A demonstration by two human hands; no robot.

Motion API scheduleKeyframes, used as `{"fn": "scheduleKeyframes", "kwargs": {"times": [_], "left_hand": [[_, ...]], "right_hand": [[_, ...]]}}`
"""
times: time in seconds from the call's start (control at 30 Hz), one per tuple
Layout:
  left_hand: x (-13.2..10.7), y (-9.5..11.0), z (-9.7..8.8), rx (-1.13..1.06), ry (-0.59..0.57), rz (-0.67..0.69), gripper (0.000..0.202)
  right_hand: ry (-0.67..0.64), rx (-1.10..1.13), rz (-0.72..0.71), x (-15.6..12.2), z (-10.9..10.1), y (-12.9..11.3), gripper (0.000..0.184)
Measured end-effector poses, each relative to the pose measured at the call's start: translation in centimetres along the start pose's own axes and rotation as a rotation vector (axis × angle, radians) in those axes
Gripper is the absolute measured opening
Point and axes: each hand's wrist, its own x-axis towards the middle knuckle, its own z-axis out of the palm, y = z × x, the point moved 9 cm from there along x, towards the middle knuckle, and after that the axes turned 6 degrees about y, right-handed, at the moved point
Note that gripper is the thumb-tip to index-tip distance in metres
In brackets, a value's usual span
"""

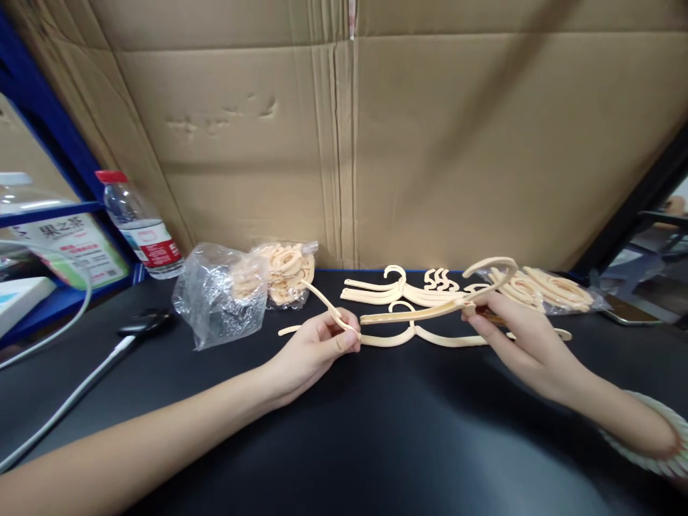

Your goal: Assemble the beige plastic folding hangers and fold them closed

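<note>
My right hand (529, 344) is closed on a beige plastic hanger (413, 313) by its middle, with the hook curving up and one arm stretching left. A thin, curved beige hanger piece (326, 302) is pinched in my left hand (325, 345), its free end pointing up and left. That pinched end is very close to the tip of the hanger's arm; I cannot tell whether they touch. Behind and below lies another beige hanger (446, 340) on the black table (376, 430), partly hidden by both hands.
Farther back lie more hanger parts (370, 294) and several small wavy pieces (441, 279). Clear bags of beige parts (284, 269) (559, 287) and a crumpled plastic bag (220, 294) flank them. A bottle (145, 229), cable (69, 401) and phone (631, 309) sit at the sides, before a cardboard wall (241, 143).
</note>
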Motion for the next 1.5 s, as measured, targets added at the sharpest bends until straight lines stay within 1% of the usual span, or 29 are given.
{"fn": "scheduleKeyframes", "kwargs": {"times": [0.1, 0.23, 0.5, 0.67, 0.87, 1.0, 1.2, 1.5], "left_hand": [[0.0, 0.0, 0.4, -0.052, -0.052, -0.038, 0.025], [0.0, -0.3, 0.3, -0.134, -0.045, -0.093, 0.023], [0.2, -0.9, 0.1, -0.2, -0.059, -0.162, 0.018], [0.4, -1.0, -0.1, -0.221, -0.055, -0.143, 0.017], [0.3, -0.7, 0.4, -0.202, -0.093, -0.129, 0.019], [0.4, -0.9, 0.0, -0.227, -0.057, -0.151, 0.023], [0.4, -1.0, -0.2, -0.214, -0.024, -0.16, 0.029], [0.5, -0.9, -0.2, -0.161, -0.02, -0.152, 0.03]], "right_hand": [[-0.02, 0.012, 0.005, -0.4, 0.4, 0.2, 0.012], [-0.036, 0.021, -0.031, -0.5, 0.5, -0.5, 0.011], [-0.01, 0.018, -0.062, -0.5, 0.5, -1.1, 0.01], [0.003, 0.023, -0.089, -0.5, 0.5, -1.6, 0.01], [0.047, 0.016, -0.129, -0.6, 0.4, -2.1, 0.011], [0.073, 0.001, -0.161, -0.9, 0.6, -2.3, 0.013], [0.066, 0.008, -0.141, -1.4, 1.0, -2.2, 0.012], [0.142, -0.015, -0.228, -1.8, 0.6, -3.3, 0.019]]}}
